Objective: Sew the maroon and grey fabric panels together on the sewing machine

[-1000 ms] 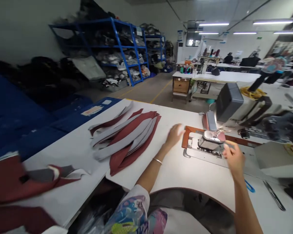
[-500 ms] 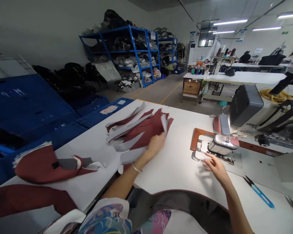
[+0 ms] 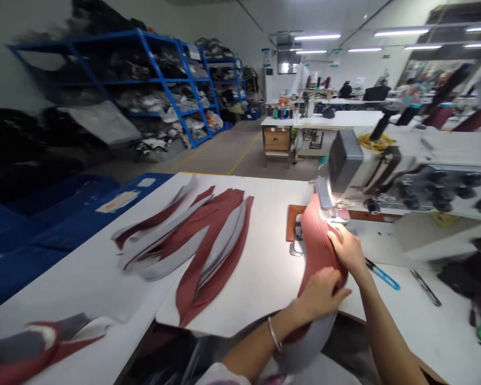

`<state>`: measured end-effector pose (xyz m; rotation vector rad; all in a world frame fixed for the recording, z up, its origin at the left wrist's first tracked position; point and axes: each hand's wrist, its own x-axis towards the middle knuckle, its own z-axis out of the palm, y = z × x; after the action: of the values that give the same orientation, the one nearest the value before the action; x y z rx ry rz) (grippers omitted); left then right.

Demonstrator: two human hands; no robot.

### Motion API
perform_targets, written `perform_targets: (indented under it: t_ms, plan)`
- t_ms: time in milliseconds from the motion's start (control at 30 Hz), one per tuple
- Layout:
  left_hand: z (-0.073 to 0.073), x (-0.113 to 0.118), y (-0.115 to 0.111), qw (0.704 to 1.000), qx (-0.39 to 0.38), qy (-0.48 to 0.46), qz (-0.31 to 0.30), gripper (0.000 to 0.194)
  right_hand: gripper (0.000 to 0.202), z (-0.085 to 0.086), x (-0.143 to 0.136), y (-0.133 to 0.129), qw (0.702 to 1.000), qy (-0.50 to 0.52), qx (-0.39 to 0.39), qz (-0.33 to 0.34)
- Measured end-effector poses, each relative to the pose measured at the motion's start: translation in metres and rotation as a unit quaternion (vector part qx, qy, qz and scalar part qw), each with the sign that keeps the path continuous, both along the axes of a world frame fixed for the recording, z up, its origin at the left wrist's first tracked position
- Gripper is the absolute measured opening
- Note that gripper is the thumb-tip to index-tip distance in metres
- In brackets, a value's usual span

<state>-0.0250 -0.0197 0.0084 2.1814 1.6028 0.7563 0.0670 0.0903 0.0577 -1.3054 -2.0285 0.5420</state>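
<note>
A long maroon fabric piece (image 3: 319,240) lies under the head of the sewing machine (image 3: 347,166) and hangs over the table's front edge, where its grey underside shows. My right hand (image 3: 347,250) is closed on the fabric's right edge, just in front of the presser foot. Farther down the same piece, my left hand (image 3: 320,293) grips it with bent fingers, the thumb pointing right. Left of the machine, more maroon and grey pieces (image 3: 220,240) lie spread on the white table (image 3: 260,267).
Blue-handled snips (image 3: 385,275) and dark metal snips (image 3: 426,287) lie right of my right hand. A maroon and grey piece (image 3: 48,342) rests at the lower left. Blue crates (image 3: 92,206) stand beyond the table's left edge, blue shelves (image 3: 160,80) behind.
The view has turned right. My left hand has moved from the pile to the machine, and a maroon piece now lies under the needle area. My right hand has closed on it.
</note>
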Motion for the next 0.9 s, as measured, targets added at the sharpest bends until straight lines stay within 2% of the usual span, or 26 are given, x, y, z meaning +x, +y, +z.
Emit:
perform_targets:
  t_ms: [100,200,300,400,467,600,733,900]
  plan:
    - [0.023,-0.025,0.032,0.987,0.144,-0.066,0.038,0.021,0.028,-0.005,0.011,0.014,0.993,0.112,-0.038,-0.015]
    - [0.031,-0.040,0.069,0.968,0.245,-0.014,0.048,0.033,0.026,-0.014,0.011,0.026,0.965,0.240,-0.101,0.026]
    - [0.025,-0.045,0.093,0.960,0.274,0.045,0.031,0.039,0.030,-0.023,0.008,0.034,0.910,0.365,-0.186,0.061]
    - [0.021,-0.048,0.101,0.958,0.279,0.063,0.028,0.039,0.036,-0.026,0.008,0.038,0.845,0.449,-0.273,0.099]
    - [0.022,-0.048,0.102,0.957,0.281,0.064,0.031,0.037,0.038,-0.025,0.009,0.040,0.822,0.472,-0.296,0.118]
    - [0.028,-0.047,0.105,0.957,0.281,0.059,0.049,0.035,0.034,-0.022,0.011,0.046,0.811,0.483,-0.309,0.119]
    - [0.027,-0.045,0.108,0.956,0.283,0.051,0.060,0.033,0.034,-0.022,0.011,0.049,0.806,0.481,-0.322,0.123]
    - [0.027,-0.045,0.109,0.955,0.287,0.047,0.055,0.033,0.037,-0.019,0.016,0.045,0.819,0.463,-0.312,0.132]
